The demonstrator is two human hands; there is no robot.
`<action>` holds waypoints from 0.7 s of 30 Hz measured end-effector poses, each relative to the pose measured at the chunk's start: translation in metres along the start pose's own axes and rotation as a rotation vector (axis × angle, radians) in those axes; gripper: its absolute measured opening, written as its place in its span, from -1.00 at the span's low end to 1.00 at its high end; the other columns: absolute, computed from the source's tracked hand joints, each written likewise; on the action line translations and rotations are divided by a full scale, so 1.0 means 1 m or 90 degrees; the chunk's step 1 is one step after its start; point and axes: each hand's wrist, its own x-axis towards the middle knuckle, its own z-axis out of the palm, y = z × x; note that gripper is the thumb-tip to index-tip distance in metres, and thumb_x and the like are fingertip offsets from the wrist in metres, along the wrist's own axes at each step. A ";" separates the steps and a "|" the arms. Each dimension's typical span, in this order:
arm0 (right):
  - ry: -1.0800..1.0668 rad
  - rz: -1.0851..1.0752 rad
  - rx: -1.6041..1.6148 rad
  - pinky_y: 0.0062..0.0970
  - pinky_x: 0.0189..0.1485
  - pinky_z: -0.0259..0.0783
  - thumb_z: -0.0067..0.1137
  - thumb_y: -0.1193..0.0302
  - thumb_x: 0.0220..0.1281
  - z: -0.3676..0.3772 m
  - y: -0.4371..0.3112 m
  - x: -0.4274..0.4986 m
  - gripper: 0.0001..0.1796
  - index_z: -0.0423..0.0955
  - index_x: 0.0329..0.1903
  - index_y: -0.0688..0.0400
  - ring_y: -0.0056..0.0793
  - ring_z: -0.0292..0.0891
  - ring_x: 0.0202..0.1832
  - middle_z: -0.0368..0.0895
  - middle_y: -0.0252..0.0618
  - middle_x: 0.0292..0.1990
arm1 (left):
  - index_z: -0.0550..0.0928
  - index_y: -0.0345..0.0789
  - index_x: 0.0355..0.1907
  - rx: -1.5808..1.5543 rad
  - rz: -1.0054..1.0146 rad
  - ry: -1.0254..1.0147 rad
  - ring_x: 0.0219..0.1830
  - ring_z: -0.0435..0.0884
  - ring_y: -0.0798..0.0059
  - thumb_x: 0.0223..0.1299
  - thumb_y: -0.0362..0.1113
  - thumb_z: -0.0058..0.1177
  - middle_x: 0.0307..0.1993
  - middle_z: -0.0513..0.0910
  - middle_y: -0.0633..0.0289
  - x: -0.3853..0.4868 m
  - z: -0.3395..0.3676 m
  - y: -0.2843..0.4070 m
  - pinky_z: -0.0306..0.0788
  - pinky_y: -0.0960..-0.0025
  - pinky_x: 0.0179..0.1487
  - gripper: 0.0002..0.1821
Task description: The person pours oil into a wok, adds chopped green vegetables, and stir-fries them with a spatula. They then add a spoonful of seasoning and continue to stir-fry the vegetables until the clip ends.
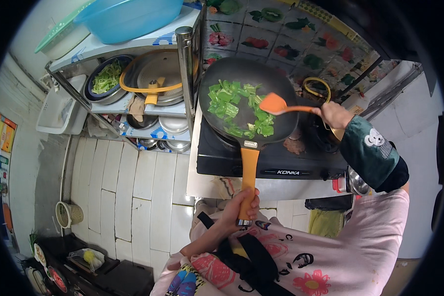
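Observation:
My left hand [242,210] grips the orange handle [249,174] of a dark frying pan [272,76], tilted over a black KONKA gas stove [222,160]. Chopped green leafy vegetables [225,98] lie in a loose ring inside the pan. My right hand [336,116] holds an orange spatula [273,104] by its handle, with the blade over the greens on the pan's right side. A green sleeve cover is on my right forearm.
Left of the stove, a metal-framed shelf [140,109] holds a bowl of cut greens [107,77], an orange-rimmed lid [159,70] and a blue basin [133,18]. Right of the pan, a dark pot [322,138] stands on the stove. A tiled wall rises behind.

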 end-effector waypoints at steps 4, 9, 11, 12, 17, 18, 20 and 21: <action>0.007 0.076 0.053 -0.17 -0.24 0.34 -0.36 0.07 0.23 0.040 -0.021 0.020 -0.41 0.44 -0.44 0.38 0.05 0.42 -0.28 0.47 0.17 -0.46 | 0.33 -0.27 -0.26 -0.005 -0.011 0.022 -0.67 0.21 0.69 0.19 -0.16 -0.26 -0.58 0.28 0.36 -0.002 0.002 0.000 0.17 0.60 -0.55 -0.78; 0.005 0.011 0.088 -0.18 -0.27 0.34 -0.35 0.07 0.23 0.030 -0.051 0.054 -0.43 0.44 -0.39 0.38 0.05 0.42 -0.29 0.48 0.14 -0.44 | 0.32 -0.27 -0.26 -0.008 -0.012 0.021 -0.67 0.20 0.68 0.20 -0.16 -0.28 -0.58 0.27 0.36 -0.002 0.005 0.000 0.17 0.60 -0.55 -0.78; 0.008 -0.015 0.068 -0.19 -0.32 0.32 -0.33 0.06 0.23 0.000 -0.053 0.055 -0.41 0.42 -0.45 0.40 0.04 0.42 -0.39 0.46 0.14 -0.52 | 0.31 -0.27 -0.26 0.000 -0.011 0.018 -0.67 0.20 0.68 0.20 -0.16 -0.28 -0.58 0.27 0.35 -0.002 0.006 0.002 0.17 0.60 -0.55 -0.78; -0.011 -0.017 0.086 -0.20 -0.34 0.31 -0.33 0.05 0.23 -0.017 -0.050 0.052 -0.39 0.40 -0.49 0.41 0.02 0.41 -0.43 0.44 0.12 -0.56 | 0.31 -0.27 -0.26 0.010 -0.004 0.013 -0.67 0.20 0.68 0.20 -0.16 -0.28 -0.58 0.27 0.35 -0.002 0.005 0.002 0.17 0.60 -0.55 -0.78; -0.068 -0.020 0.193 -0.24 -0.33 0.30 -0.34 0.01 0.22 -0.027 -0.071 0.037 -0.35 0.38 -0.53 0.43 -0.01 0.41 -0.45 0.42 0.12 -0.59 | 0.31 -0.27 -0.26 0.003 0.008 -0.002 -0.66 0.21 0.68 0.19 -0.16 -0.27 -0.58 0.27 0.36 -0.001 0.002 -0.001 0.18 0.61 -0.54 -0.78; -0.064 -0.051 0.178 -0.23 -0.31 0.30 -0.35 0.02 0.23 -0.014 -0.079 0.038 -0.35 0.38 -0.50 0.44 0.01 0.41 -0.42 0.43 0.14 -0.55 | 0.32 -0.26 -0.26 0.000 0.005 -0.006 -0.65 0.22 0.68 0.18 -0.15 -0.25 -0.58 0.27 0.36 -0.001 0.001 -0.001 0.18 0.61 -0.54 -0.78; -0.094 -0.116 0.177 -0.21 -0.24 0.31 -0.37 0.04 0.24 0.015 -0.089 0.044 -0.37 0.38 -0.42 0.44 0.05 0.42 -0.32 0.46 0.19 -0.44 | 0.32 -0.26 -0.26 -0.003 -0.002 0.001 -0.65 0.22 0.68 0.18 -0.15 -0.25 -0.58 0.27 0.36 -0.001 0.000 -0.001 0.18 0.61 -0.54 -0.78; -0.106 -0.084 0.155 -0.20 -0.22 0.32 -0.37 0.05 0.24 0.028 -0.089 0.048 -0.40 0.41 -0.38 0.40 0.05 0.42 -0.29 0.48 0.15 -0.43 | 0.32 -0.26 -0.26 -0.015 -0.006 -0.014 -0.65 0.22 0.68 0.18 -0.15 -0.24 -0.58 0.27 0.36 -0.002 0.000 -0.001 0.18 0.61 -0.54 -0.78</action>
